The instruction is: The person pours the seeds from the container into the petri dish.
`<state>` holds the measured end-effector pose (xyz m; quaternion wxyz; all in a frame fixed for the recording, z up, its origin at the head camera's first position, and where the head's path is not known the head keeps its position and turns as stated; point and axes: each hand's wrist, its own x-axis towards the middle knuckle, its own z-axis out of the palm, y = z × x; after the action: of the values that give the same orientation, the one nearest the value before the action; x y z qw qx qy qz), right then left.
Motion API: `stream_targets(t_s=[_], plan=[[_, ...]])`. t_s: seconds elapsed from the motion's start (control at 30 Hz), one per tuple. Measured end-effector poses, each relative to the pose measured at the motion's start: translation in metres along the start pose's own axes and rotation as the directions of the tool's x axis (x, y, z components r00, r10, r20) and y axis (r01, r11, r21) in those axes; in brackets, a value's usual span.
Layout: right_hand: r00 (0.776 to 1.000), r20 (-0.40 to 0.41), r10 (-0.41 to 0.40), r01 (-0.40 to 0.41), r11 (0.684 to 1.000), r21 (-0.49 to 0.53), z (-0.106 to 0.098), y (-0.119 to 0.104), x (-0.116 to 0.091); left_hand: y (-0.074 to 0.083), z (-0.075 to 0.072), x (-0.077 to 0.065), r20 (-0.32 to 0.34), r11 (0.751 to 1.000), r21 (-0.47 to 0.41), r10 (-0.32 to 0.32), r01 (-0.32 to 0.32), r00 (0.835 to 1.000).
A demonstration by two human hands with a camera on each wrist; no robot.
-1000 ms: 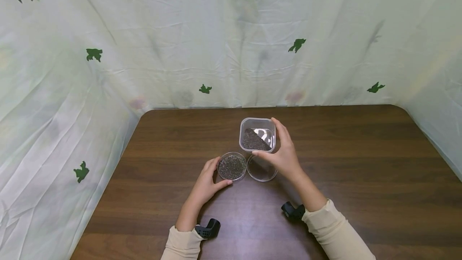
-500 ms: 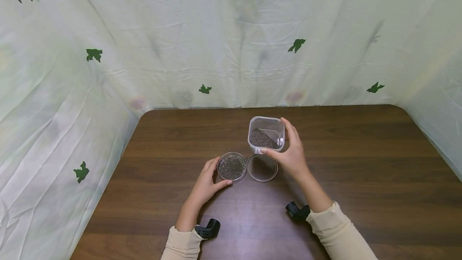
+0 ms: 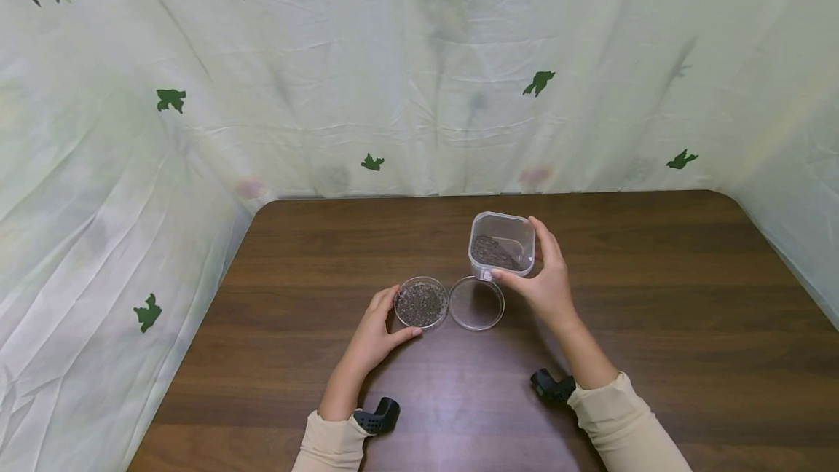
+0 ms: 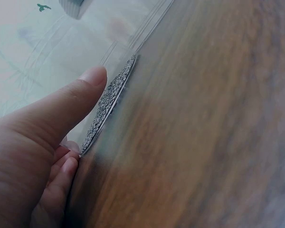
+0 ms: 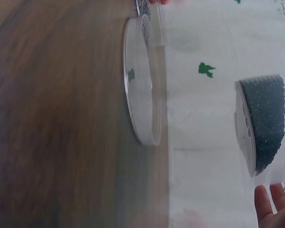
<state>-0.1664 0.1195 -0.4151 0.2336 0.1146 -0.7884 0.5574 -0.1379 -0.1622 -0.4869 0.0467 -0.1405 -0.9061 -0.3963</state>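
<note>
A round clear petri dish (image 3: 422, 277) filled with dark grey granules (image 3: 420, 304) rests on the table. My left hand (image 3: 371, 333) holds it from the left, thumb at the near rim and fingers round the far side; the left wrist view shows the thumb (image 4: 83, 90) against the granules. To the right, in the air, my right hand (image 3: 545, 284) grips a clear square plastic container (image 3: 520, 237) by its right side, thumb in front, fingers behind. Granules are heaped in the container's left part. A second petri dish part (image 3: 476, 304), clear and bare, lies beside the filled one.
The brown wooden table (image 3: 655, 312) reaches back to a pale curtain (image 3: 406, 79) with green bird prints, which also hangs at both sides. Black wrist devices (image 3: 378, 416) sit on both forearms, by the cream sleeves.
My right hand has carried the square container to the right, away from over the bare dish, which now shows fully. My left hand and the filled dish have stayed in place.
</note>
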Motion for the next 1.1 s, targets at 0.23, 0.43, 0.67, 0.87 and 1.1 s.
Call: stream_targets(t_s=[0.23,0.43,0.67,0.87,1.1], plan=[[0.999,-0.031,0.009,-0.009,1.000,-0.019,-0.008,0.024,-0.003,-0.001,0.001,0.000,-0.001,1.000,0.001,0.005,-0.005,1.000],[0.998,-0.037,0.049,-0.051,0.998,-0.043,-0.019,0.012,-0.006,-0.001,0.001,0.000,-0.003,1.000,-0.002,0.011,-0.011,1.000],[0.996,-0.061,0.069,-0.073,0.995,-0.065,-0.027,-0.002,-0.010,-0.001,0.001,0.000,-0.002,1.000,-0.008,0.009,-0.009,1.000],[0.993,-0.084,0.085,-0.091,0.994,-0.065,-0.032,0.003,-0.012,-0.001,0.001,0.000,0.003,1.000,-0.006,0.005,-0.005,1.000],[0.988,-0.106,0.114,-0.122,0.990,-0.069,-0.040,0.010,-0.014,0.000,0.000,0.000,0.005,1.000,-0.003,0.000,0.000,1.000]])
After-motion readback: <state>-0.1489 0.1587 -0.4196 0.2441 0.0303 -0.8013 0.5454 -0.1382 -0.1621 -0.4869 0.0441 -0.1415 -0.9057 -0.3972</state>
